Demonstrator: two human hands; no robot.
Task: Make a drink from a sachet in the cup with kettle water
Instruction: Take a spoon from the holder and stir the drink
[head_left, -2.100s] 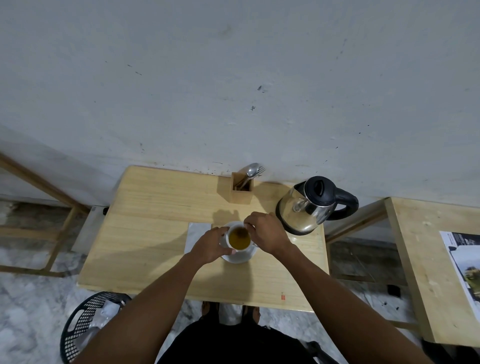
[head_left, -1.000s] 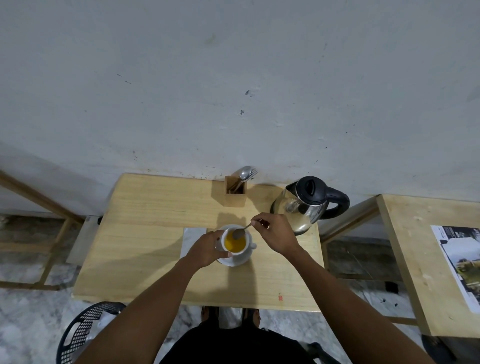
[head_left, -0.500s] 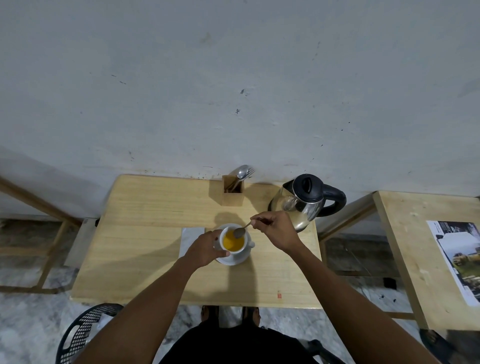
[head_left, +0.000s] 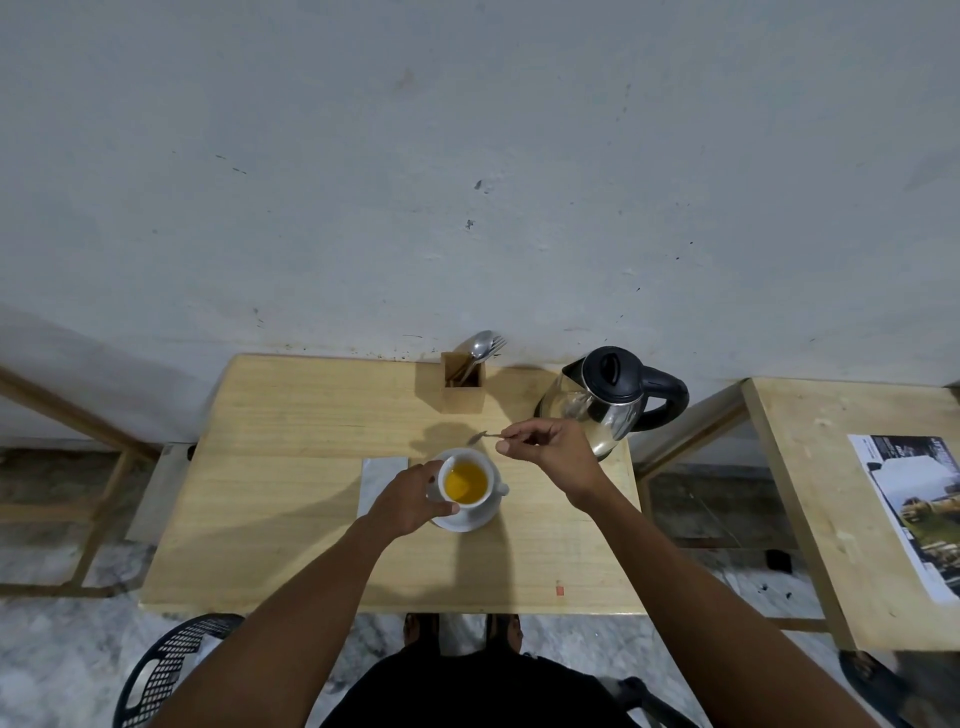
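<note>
A white cup (head_left: 466, 482) full of orange-yellow drink stands on a white saucer (head_left: 475, 519) in the middle of the wooden table (head_left: 270, 499). My left hand (head_left: 410, 499) grips the cup's left side. My right hand (head_left: 553, 449) pinches the handle of a small spoon (head_left: 480, 437), which is lifted out of the cup and held just behind its far rim. A steel kettle (head_left: 608, 397) with a black lid and handle stands at the back right, just beyond my right hand. A flat silvery sachet (head_left: 382, 480) lies left of the saucer, partly under my left hand.
A wooden cutlery holder (head_left: 462, 387) with a spoon and fork stands at the table's back edge against the wall. A second wooden table (head_left: 841, 499) with a printed sheet (head_left: 919, 509) is to the right. A black mesh bin (head_left: 166, 670) sits on the floor at lower left.
The spoon was down in the cup, stirring. My right hand has since lifted it out and back, clear of the rim. The drink went from dark to bright orange-yellow. My left hand kept its grip.
</note>
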